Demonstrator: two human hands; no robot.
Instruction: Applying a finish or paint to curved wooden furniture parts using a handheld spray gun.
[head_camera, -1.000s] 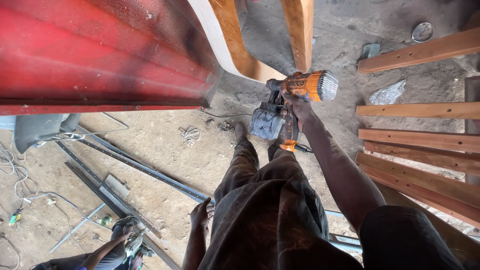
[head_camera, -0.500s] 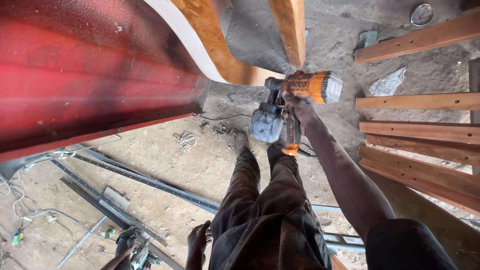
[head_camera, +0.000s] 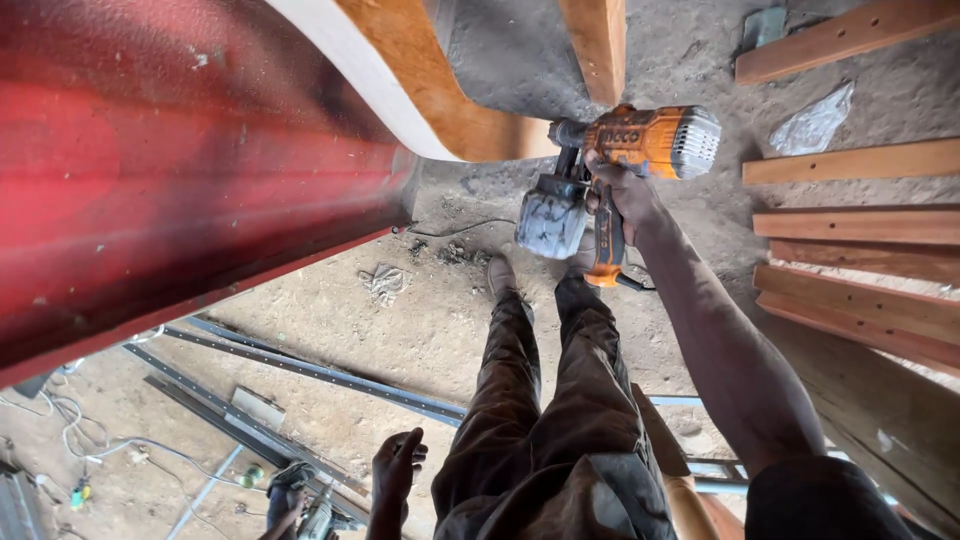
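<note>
My right hand (head_camera: 622, 195) grips the handle of an orange electric paint sprayer (head_camera: 640, 140) with a paint-stained cup (head_camera: 551, 218) under its nozzle. The nozzle points left at a large red-painted panel (head_camera: 180, 170) with a white and wooden curved edge (head_camera: 400, 80). My left hand (head_camera: 397, 468) hangs low beside my leg, fingers loosely apart, holding nothing. My dark trousers (head_camera: 540, 400) and shoes stand on the sandy ground.
Several wooden planks (head_camera: 860, 240) lie on the right. Long metal bars (head_camera: 310, 370) and white cables (head_camera: 80, 430) lie on the dirt at lower left. A crumpled rag (head_camera: 385, 283) and a plastic bag (head_camera: 812, 122) sit on the ground. A wooden post (head_camera: 600, 40) stands ahead.
The view has shifted, so the red panel fills more of the left. The sprayer stays in my right hand, aimed at the panel's edge. My left hand remains low.
</note>
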